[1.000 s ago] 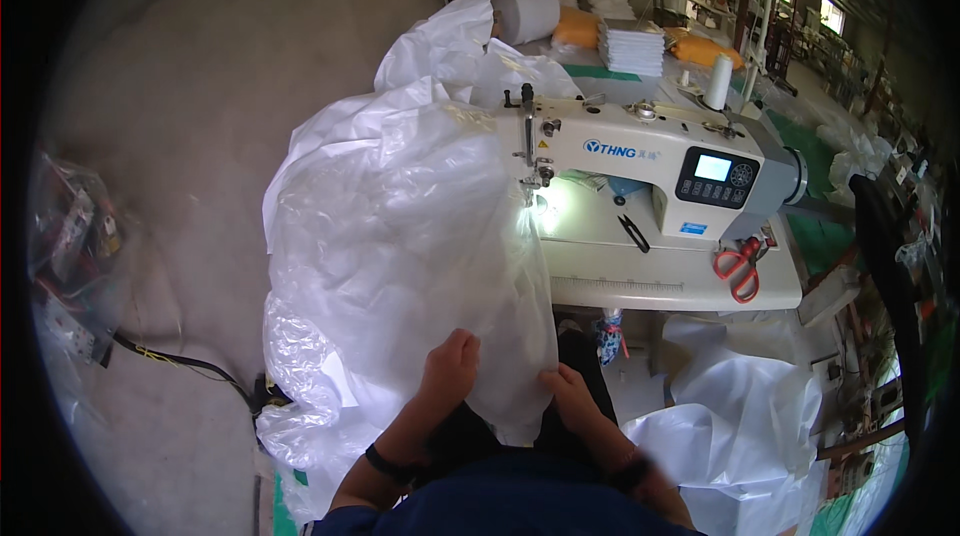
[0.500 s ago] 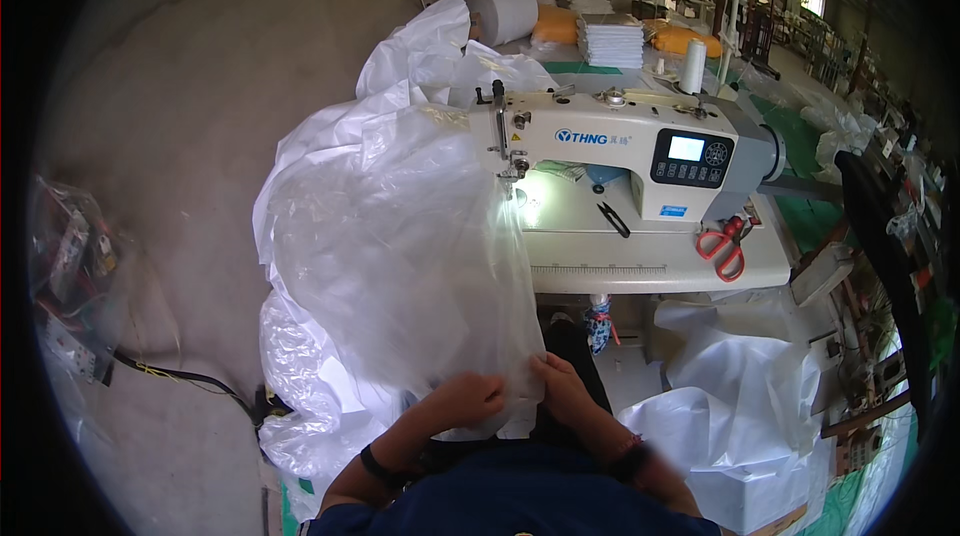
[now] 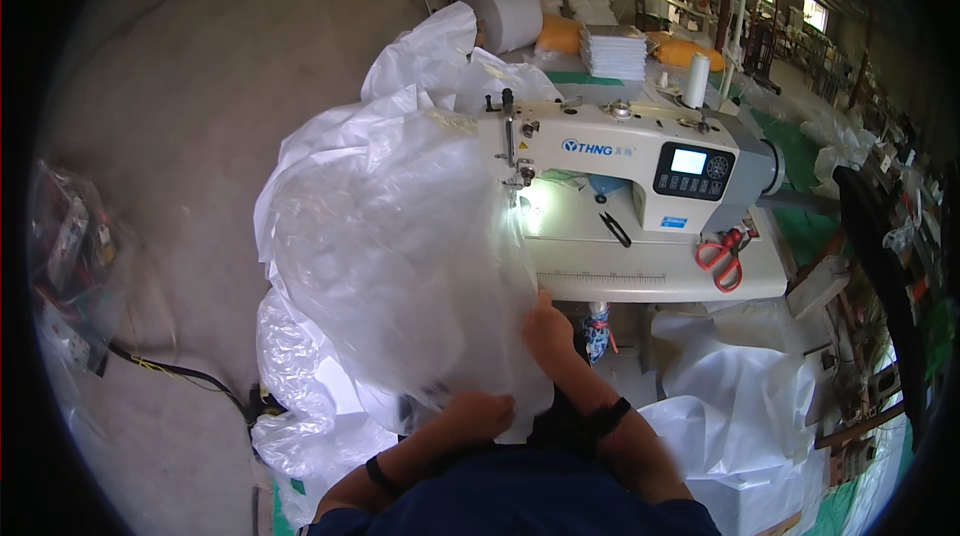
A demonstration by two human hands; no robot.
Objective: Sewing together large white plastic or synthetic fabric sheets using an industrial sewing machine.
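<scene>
A large translucent plastic sheet (image 3: 400,246) spreads from the sewing machine (image 3: 590,141) down to my lap. Its right edge runs under the lit needle area at the machine's left end. My right hand (image 3: 550,331) is closed on that edge, just below the front of the machine bed. Lower down, near my body, my left hand (image 3: 480,418) is closed on the sheet's lower part. White sheeting (image 3: 310,151) lies bunched beneath and beyond the plastic.
On the machine bed lie black thread snips (image 3: 615,229) and red-handled scissors (image 3: 721,264). A thread cone (image 3: 696,82) stands behind. White sheeting (image 3: 730,386) is heaped at right. A black cable (image 3: 185,371) crosses the floor at left.
My right hand has moved up along the sheet's edge toward the machine bed. My left hand has shifted slightly lower. The view has tilted a little.
</scene>
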